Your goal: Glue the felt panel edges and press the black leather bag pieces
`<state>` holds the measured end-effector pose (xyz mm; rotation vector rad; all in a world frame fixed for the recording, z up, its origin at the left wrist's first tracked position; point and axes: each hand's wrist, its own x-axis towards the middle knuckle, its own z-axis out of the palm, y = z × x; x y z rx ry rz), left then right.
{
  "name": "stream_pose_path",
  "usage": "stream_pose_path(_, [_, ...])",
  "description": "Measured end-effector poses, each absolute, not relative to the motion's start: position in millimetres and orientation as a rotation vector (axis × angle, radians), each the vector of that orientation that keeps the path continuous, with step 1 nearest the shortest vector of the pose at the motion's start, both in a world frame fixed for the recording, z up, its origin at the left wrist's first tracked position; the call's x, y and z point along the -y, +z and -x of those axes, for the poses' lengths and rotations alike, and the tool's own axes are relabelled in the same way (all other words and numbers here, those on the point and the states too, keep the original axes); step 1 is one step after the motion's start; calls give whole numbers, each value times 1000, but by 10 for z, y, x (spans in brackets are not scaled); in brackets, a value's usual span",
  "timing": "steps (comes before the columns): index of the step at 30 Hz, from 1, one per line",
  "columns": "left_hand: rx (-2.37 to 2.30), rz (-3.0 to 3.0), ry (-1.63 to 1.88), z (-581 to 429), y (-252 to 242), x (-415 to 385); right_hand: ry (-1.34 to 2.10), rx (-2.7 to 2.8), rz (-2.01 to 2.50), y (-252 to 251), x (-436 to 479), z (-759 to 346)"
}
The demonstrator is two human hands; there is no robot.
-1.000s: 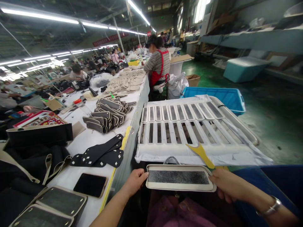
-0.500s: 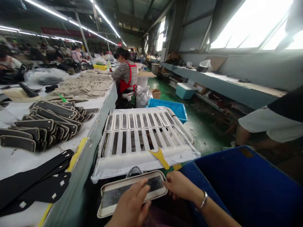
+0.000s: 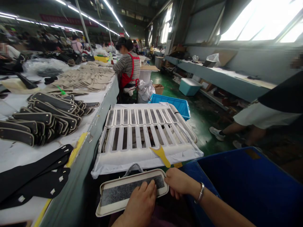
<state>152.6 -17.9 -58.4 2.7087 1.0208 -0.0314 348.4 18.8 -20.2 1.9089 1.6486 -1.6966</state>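
Observation:
In front of me lies a long cream panel [image 3: 112,200] with rounded corners, a raised rim and a dark grey strip along its middle. My left hand [image 3: 142,198] rests on its face, fingers stretched out over the strip. At the panel's right end, my right hand [image 3: 178,183] has its fingers closed on the rim; the fingertips are partly hidden. A grey curved handle-like piece [image 3: 133,168] shows just behind the panel. Beyond it, a white-covered slatted rack [image 3: 132,159] carries a row of similar small panels [image 3: 133,117], with a yellow forked scraper [image 3: 162,156] on its near edge.
On the left table [image 3: 94,110] are piled black strips with pale edges [image 3: 44,118] and black straps [image 3: 35,176]. A large dark blue bin [image 3: 251,186] stands at right, a light blue crate [image 3: 175,104] behind the rack. A co-worker in a red apron [image 3: 129,72] sits ahead; another person [image 3: 272,107] is at right.
My left hand has slid to the right along the panel, its fingers now closer together. My right hand keeps its place at the right end. The person at right appears further into view.

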Motion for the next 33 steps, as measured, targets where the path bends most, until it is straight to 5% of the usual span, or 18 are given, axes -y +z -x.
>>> stream_pose_path(11, [-1014, -2700, -78, -1538, -448, 166, -1857, -1486, -1826, -284, -259, -3581])
stream_pose_path(20, [-1064, -2637, -39, -1528, -546, 173, -2717, -1303, -1750, -785, -57, -3929])
stream_pose_path(26, [-1058, -2582, -111, -1520, -500, 147, -2611, -1382, -1828, -773, -71, -3809])
stream_pose_path(33, [-1118, -2486, -93, -1681, -344, 167, -1847, -1650, -1957, -380, -179, -3618])
